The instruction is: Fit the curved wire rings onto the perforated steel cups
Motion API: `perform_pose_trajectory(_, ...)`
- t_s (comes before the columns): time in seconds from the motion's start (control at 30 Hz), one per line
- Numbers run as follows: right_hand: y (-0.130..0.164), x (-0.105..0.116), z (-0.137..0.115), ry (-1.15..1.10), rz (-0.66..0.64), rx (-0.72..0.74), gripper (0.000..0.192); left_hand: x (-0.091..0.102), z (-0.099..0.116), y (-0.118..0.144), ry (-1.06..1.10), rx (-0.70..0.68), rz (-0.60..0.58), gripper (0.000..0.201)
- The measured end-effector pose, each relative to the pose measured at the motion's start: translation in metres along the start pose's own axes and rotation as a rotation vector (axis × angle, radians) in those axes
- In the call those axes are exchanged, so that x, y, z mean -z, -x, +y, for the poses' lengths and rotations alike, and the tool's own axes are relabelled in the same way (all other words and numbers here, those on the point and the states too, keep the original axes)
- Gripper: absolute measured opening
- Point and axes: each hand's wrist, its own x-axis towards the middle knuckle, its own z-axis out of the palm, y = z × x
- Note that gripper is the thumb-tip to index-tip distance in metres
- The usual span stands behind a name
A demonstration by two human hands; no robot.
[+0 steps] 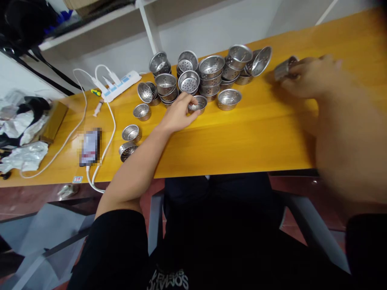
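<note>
- Two cups are in your grip: your left hand (178,114) pinches a strainer cup (198,104), rim up.
- The cup heap (208,72) lies at twelve o'clock, nearer the left hand.
- Your right hand (308,76), blurred, clasps another cup (284,68) lying sideways at three o'clock.

Right hand (308,78) smeared by motion blur; finger outlines lost, grip on small metal cup (284,68) unclear. Right forearm blurred too, cut by right edge. Left hand (178,114) fingertips cover near rim of strainer cup (198,104); cannot tell whether pinched or only touched. Lower cups in stacked pile (208,76) hidden by ones above. Phone (90,147) pixelated, screen unreadable. Crumpled foil (21,133) cut by left edge. Shirt print at bottom edge cropped, illegible.
</note>
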Motion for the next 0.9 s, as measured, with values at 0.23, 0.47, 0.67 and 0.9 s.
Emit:
perform_pose_trajectory(0.23, -0.004, -0.007, -0.009, -0.057, -0.077, -0.073, 0.06, 0.005, 0.007, 0.003, -0.025, 0.003, -0.011, 0.017)
perform_pose_trajectory(0.47, 0.011, 0.005, -0.025, -0.211, -0.11, -0.033, 0.073, 0.011, 0.018, 0.005, -0.101, -0.011, -0.038, 0.015)
perform_pose_trajectory(0.67, 0.022, 0.017, -0.045, -0.36, -0.154, 0.003, 0.091, 0.03, 0.049, 0.011, -0.183, -0.033, -0.044, 0.013)
perform_pose_trajectory(0.9, 0.023, 0.018, -0.047, -0.369, -0.158, 0.018, 0.098, 0.138, -0.014, 0.0, -0.08, 0.01, 0.429, 0.035)
